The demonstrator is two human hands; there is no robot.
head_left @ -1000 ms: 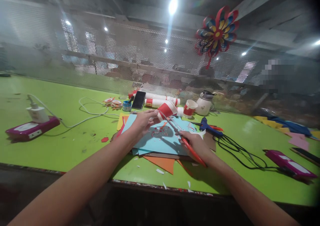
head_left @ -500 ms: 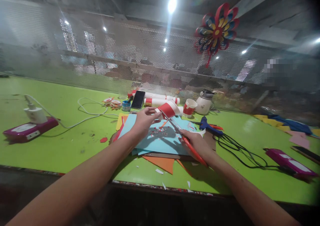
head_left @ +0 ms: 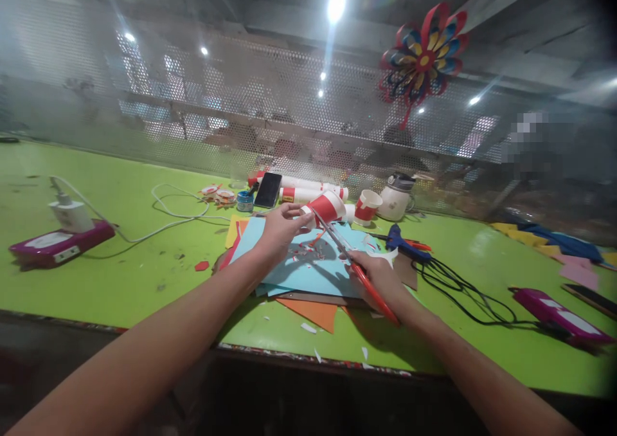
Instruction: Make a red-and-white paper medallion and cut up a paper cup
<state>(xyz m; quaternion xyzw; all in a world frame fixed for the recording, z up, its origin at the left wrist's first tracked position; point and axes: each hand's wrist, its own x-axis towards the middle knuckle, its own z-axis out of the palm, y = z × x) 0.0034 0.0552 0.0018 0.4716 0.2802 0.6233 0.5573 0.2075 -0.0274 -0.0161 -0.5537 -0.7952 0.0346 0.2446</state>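
My left hand [head_left: 279, 230] is closed on the rim of a red and white paper cup [head_left: 328, 206], which it holds on its side above a light blue paper sheet [head_left: 308, 269]. In my right hand [head_left: 380, 274] I grip red-handled scissors [head_left: 354, 263], and their blades reach up to the cup's edge. Small red and white cuttings [head_left: 308, 251] lie scattered on the blue sheet below the cup. Orange paper [head_left: 312, 312] sticks out from under the blue sheet.
On the green table [head_left: 144, 262]: a phone [head_left: 268, 190], stacked cups [head_left: 308, 193], an upright cup [head_left: 366, 207], a white kettle [head_left: 396, 198], a blue glue gun [head_left: 403, 242] with black cable, magenta power strips [head_left: 58, 243] [head_left: 559, 307]. A mesh screen [head_left: 241, 114] stands behind, bearing a paper pinwheel [head_left: 424, 56].
The cup has turned slightly in my left hand and sits a little higher. The scissors stay at its edge. The view has shifted slightly.
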